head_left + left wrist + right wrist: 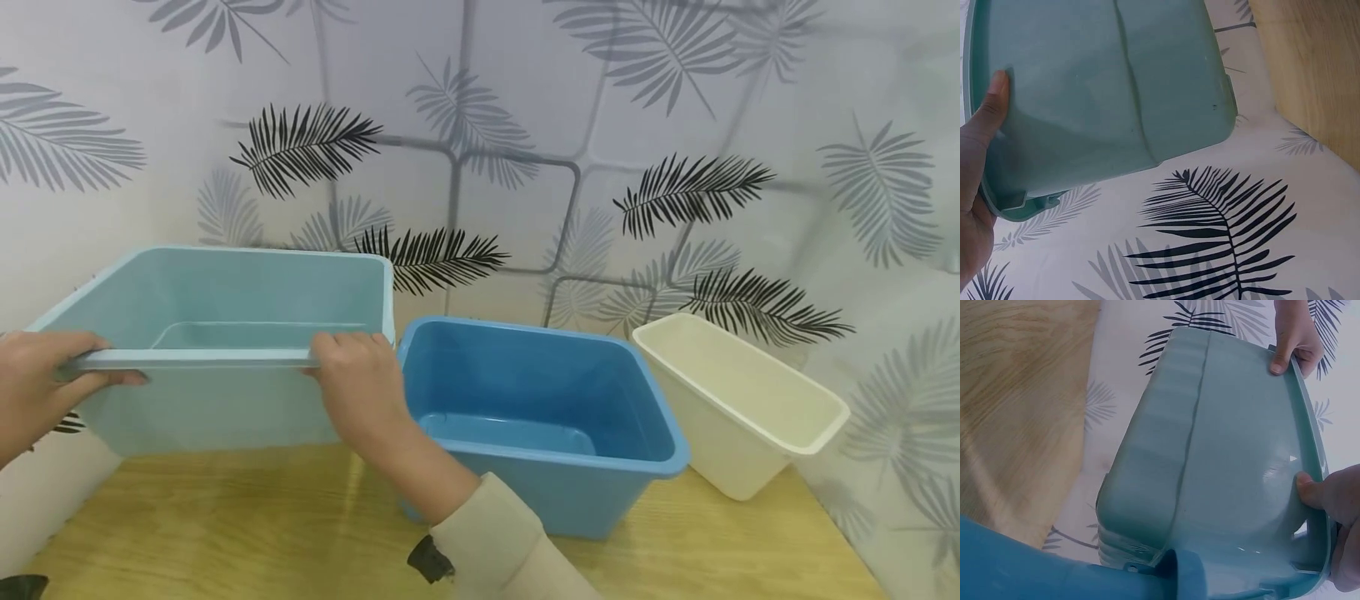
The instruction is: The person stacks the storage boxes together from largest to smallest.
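A pale blue-green plastic storage bin point(217, 408) is at the left of the head view, its front rim level with both hands. My left hand point(45, 387) grips the rim at its left end, the thumb lying against the outer wall. My right hand point(363, 387) holds the same rim near its right end, fingers over the lip and thumb on the wall in the right wrist view. The bin's inside shows nothing in it. Just right of my right hand stands a deeper blue bin point(525, 358), which overlaps the blue-green bin's corner in the right wrist view.
A narrow cream bin point(720, 417) stands at the right end of the wooden table point(225, 525), set at an angle beside the blue bin. Behind the table rises a wall point(517, 100) covered in a leaf print. The table's right edge slants at lower right.
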`<action>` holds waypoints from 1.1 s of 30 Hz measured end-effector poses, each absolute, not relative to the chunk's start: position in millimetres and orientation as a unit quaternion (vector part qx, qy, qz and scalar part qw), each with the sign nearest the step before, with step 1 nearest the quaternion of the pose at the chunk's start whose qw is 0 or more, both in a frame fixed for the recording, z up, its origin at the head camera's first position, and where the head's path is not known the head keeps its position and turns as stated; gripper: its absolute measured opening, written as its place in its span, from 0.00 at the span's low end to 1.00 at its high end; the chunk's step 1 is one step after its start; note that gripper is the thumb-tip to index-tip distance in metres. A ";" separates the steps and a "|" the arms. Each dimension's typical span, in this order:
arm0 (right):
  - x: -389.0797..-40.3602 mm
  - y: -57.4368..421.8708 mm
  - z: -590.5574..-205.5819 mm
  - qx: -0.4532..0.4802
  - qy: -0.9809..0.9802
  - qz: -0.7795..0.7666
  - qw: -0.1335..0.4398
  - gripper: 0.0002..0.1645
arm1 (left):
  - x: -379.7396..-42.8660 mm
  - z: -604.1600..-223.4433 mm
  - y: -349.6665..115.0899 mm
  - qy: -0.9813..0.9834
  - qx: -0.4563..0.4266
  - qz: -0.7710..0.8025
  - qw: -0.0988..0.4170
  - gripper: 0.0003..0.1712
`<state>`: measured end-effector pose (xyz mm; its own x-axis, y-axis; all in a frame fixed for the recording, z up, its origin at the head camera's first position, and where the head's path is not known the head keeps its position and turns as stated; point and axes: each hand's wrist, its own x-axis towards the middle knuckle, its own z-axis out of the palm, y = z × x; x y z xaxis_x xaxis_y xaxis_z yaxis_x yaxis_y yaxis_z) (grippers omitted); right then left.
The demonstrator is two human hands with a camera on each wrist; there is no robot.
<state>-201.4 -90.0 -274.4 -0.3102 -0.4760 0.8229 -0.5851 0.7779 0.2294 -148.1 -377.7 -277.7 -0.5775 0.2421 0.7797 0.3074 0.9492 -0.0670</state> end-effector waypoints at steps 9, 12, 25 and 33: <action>-196.9 -85.1 -260.1 0.323 -0.788 0.055 0.521 0.21 | -147.9 -259.0 -376.1 -0.885 -0.149 -0.027 0.440 0.44; -195.9 -82.4 -253.3 0.320 -0.786 0.055 0.526 0.20 | -146.9 -253.3 -372.0 -0.886 -0.145 -0.027 0.440 0.44; -194.0 -65.1 -228.6 0.318 -0.791 0.082 0.517 0.17 | -147.5 -225.7 -351.2 -0.887 -0.142 -0.030 0.438 0.18; -197.0 -52.9 -219.6 0.319 -0.798 0.093 0.502 0.18 | -154.4 -219.0 -342.9 -0.870 -0.166 -0.039 0.464 0.20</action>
